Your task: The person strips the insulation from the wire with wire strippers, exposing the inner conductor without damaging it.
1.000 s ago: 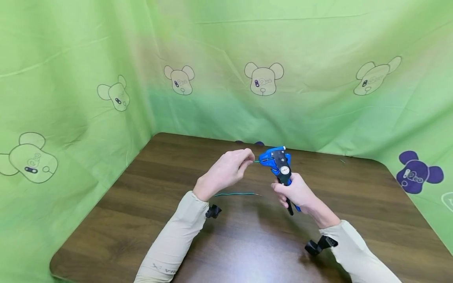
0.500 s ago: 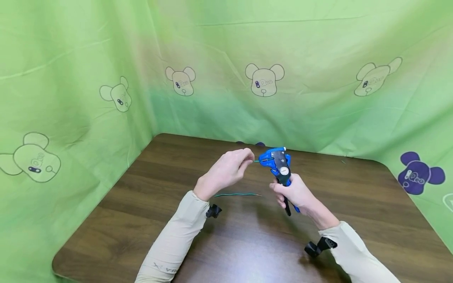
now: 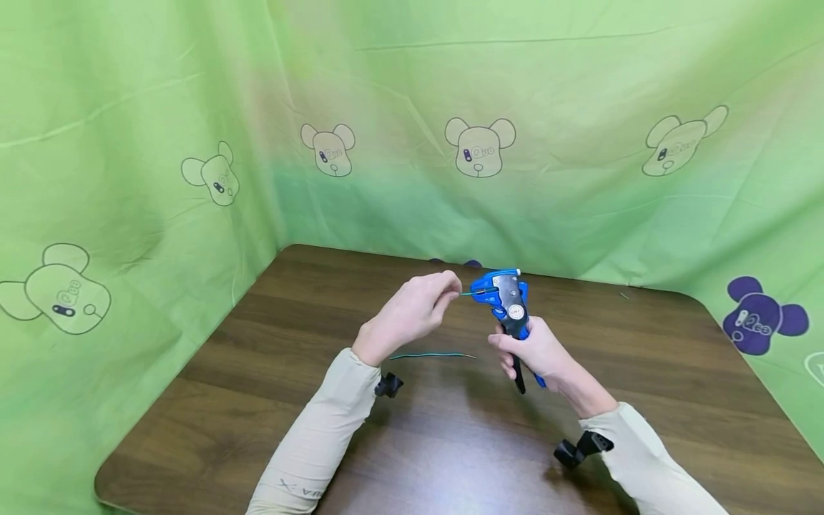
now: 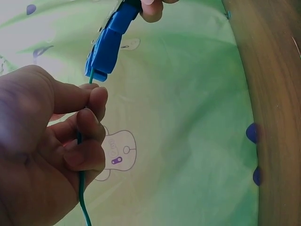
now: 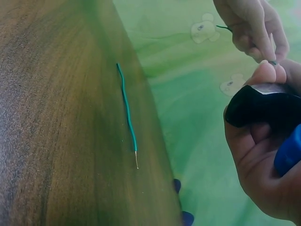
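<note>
My left hand pinches a thin green wire between thumb and fingertips. In the left wrist view this wire trails down past the palm, and its upper end meets the blue nose of the tool. That tool is a blue and black wire stripper, held above the table with its nose pointing left. My right hand grips its handles. In the right wrist view the black handle crosses the right palm. How deep the wire sits in the nose cannot be seen clearly.
A second green wire lies on the brown wooden table, one end stripped to bare metal. A tiny scrap lies near the table's far right edge. Green printed cloth hangs behind and to the left.
The stripper's handles have spread slightly apart as the right hand's grip eases. A little more wire shows at the nose. The left hand has stayed nearly still.
</note>
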`<action>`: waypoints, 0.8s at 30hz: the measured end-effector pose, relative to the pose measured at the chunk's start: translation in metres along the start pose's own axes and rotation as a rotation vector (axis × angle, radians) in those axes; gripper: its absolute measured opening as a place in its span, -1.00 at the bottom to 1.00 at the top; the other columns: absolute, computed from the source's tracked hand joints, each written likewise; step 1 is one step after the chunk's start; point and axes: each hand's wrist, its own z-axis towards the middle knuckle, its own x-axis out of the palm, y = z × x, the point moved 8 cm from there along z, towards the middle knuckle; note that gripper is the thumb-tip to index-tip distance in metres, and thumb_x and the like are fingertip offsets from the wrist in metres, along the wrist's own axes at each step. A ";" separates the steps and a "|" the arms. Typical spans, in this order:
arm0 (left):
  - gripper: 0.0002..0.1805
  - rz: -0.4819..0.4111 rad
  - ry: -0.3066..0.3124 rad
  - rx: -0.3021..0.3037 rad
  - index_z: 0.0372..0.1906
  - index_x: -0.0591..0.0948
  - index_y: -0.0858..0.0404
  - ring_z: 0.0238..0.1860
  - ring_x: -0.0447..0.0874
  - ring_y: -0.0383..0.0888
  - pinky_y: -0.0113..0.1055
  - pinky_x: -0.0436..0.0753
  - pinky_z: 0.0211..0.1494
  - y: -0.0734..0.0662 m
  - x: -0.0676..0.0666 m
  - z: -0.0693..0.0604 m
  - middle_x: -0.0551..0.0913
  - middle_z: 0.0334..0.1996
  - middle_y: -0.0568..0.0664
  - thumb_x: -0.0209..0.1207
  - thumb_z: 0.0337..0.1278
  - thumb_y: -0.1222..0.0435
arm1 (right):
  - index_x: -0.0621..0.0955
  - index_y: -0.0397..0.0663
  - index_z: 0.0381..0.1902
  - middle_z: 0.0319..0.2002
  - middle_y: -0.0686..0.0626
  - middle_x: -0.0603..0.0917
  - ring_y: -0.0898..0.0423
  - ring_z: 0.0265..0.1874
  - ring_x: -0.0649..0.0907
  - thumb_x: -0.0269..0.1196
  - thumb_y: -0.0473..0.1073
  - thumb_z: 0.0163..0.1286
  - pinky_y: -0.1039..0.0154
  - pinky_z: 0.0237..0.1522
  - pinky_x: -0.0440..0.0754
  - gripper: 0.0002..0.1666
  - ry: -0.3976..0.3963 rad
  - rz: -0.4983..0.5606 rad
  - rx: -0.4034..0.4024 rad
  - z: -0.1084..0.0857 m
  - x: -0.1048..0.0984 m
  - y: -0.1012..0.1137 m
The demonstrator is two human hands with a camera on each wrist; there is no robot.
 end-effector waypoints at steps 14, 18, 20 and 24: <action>-0.91 -0.049 0.008 -0.005 -0.16 0.58 0.19 -0.43 0.52 -0.27 -0.47 0.52 -0.27 0.006 -0.001 0.001 0.67 -0.36 -0.07 0.05 0.42 0.36 | 0.40 -0.14 -0.43 -0.76 0.09 0.49 0.14 -0.81 0.56 0.21 -0.27 0.41 0.09 -0.66 0.53 -0.77 0.022 -0.008 -0.004 0.000 -0.002 0.001; -0.90 -0.063 0.014 -0.011 -0.17 0.57 0.18 -0.46 0.49 -0.28 -0.47 0.49 -0.30 0.007 -0.001 0.001 0.61 -0.44 -0.08 0.04 0.42 0.37 | 0.40 -0.14 -0.42 -0.76 0.08 0.50 0.14 -0.81 0.56 0.21 -0.25 0.41 0.09 -0.65 0.53 -0.77 0.022 -0.018 0.001 0.000 -0.004 0.001; -0.89 -0.066 0.023 -0.014 -0.17 0.57 0.18 -0.47 0.48 -0.28 -0.47 0.48 -0.30 0.007 -0.002 0.000 0.59 -0.46 -0.09 0.03 0.43 0.37 | 0.41 -0.13 -0.42 -0.76 0.08 0.50 0.14 -0.81 0.57 0.21 -0.25 0.41 0.09 -0.63 0.53 -0.77 0.022 -0.024 0.003 0.000 -0.004 0.001; -0.89 -0.070 0.033 -0.022 -0.18 0.57 0.18 -0.45 0.51 -0.28 -0.47 0.49 -0.30 0.010 -0.004 -0.001 0.63 -0.43 -0.04 0.02 0.44 0.36 | 0.41 -0.11 -0.42 -0.75 0.09 0.50 0.15 -0.80 0.57 0.21 -0.24 0.42 0.12 -0.64 0.55 -0.77 0.029 0.000 0.009 -0.001 -0.007 0.001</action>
